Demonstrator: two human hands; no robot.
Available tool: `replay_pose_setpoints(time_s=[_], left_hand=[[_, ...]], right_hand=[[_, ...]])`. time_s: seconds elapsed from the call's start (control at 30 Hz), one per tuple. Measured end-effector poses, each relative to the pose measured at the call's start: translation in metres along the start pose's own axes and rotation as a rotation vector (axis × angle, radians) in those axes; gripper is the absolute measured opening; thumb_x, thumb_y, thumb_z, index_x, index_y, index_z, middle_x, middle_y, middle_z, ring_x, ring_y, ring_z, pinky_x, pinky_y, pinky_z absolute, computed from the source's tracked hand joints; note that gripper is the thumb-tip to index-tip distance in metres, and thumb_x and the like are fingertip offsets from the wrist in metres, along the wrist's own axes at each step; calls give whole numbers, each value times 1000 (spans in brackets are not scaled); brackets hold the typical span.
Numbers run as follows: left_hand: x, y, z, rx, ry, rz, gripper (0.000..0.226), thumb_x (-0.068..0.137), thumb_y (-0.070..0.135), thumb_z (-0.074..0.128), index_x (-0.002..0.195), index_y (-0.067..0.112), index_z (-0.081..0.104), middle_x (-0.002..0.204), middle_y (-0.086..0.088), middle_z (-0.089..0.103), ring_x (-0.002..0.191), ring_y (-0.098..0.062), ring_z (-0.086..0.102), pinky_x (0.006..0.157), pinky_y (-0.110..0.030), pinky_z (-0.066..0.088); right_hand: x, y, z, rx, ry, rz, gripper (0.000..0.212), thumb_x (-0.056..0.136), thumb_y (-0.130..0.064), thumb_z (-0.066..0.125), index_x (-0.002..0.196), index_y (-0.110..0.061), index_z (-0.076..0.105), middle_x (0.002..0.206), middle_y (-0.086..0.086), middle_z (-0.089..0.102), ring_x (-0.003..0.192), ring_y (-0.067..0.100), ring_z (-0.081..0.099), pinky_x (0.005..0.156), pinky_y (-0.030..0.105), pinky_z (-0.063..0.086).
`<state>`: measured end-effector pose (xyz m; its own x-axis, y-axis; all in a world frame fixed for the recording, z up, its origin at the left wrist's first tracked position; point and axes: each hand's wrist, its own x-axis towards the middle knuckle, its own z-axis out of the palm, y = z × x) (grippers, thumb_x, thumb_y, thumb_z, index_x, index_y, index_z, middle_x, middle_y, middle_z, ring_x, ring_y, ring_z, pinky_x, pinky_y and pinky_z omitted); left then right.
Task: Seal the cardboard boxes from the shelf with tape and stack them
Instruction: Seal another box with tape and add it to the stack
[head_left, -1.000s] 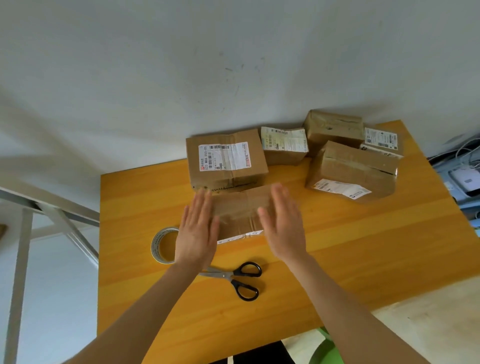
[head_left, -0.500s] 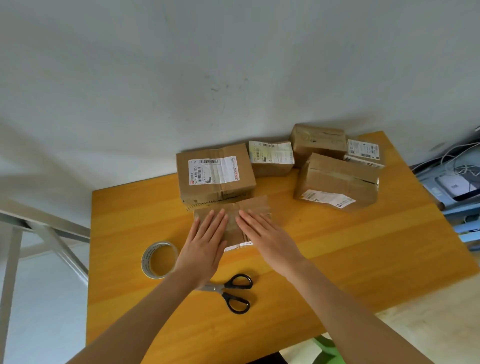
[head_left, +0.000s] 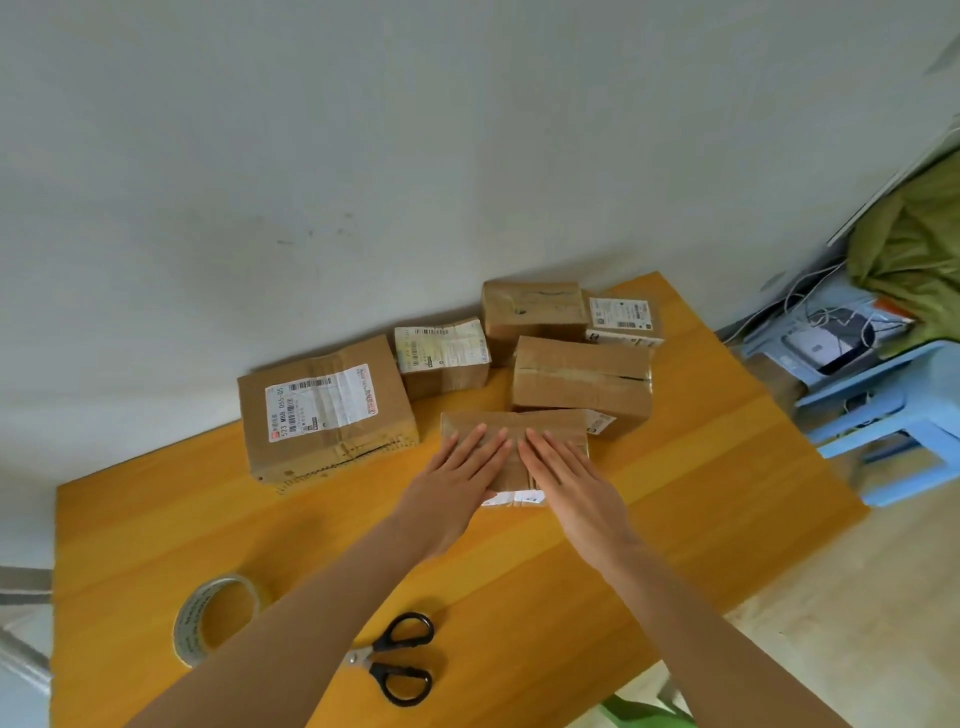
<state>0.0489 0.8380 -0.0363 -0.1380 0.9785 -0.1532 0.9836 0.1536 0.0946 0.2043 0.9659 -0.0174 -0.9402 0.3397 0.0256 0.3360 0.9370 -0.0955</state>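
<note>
Tape roll (head_left: 215, 618) at lower left of the frame, on the bench (head_left: 701, 467); scissors (head_left: 397, 657) lie just right of it, both near the forearms, presumably kept within reach for cutting strips. Large labelled box (head_left: 327, 410) sits left of centre. At centre, the left hand (head_left: 457, 478) and right hand (head_left: 571, 478) lie flat, side by side, on top of a small box (head_left: 514, 431), the item being sealed. Each grip is spread wide, fingers straight, holding nothing. They are probably pressing flaps or tape down so that the seal adheres. Further boxes (head_left: 582, 384) cluster behind and right, seemingly unstacked. Blue stool (head_left: 883, 415) stands far right.
</note>
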Motion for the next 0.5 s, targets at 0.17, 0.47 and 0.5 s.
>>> replay_pose_setpoints(time_s=[0.17, 0.47, 0.5], left_hand=[[27, -7, -9, -4, -41, 19, 57, 105, 36, 16, 142, 26, -26, 150, 9, -30, 139, -17, -30, 113, -33, -21], [42, -14, -14, 5, -57, 13, 56, 105, 34, 20, 144, 29, -21, 152, 10, -23, 139, -14, -26, 116, -32, -14], [41, -12, -14, -4, -57, -12, 57, 105, 34, 21, 146, 29, -18, 154, 8, -21, 140, -14, -25, 116, -31, -13]], right_hand=[[8, 17, -4, 14, -15, 14, 87, 52, 6, 88, 133, -1, 57, 137, 16, 56, 125, 29, 56, 98, 45, 50], [17, 19, -1, 10, -42, 66, 90, 50, 6, 90, 134, 0, 56, 137, 17, 56, 125, 30, 55, 99, 45, 49], [17, 18, -2, 4, -44, 74, 91, 53, 6, 89, 136, -1, 53, 139, 17, 53, 127, 30, 53, 102, 45, 47]])
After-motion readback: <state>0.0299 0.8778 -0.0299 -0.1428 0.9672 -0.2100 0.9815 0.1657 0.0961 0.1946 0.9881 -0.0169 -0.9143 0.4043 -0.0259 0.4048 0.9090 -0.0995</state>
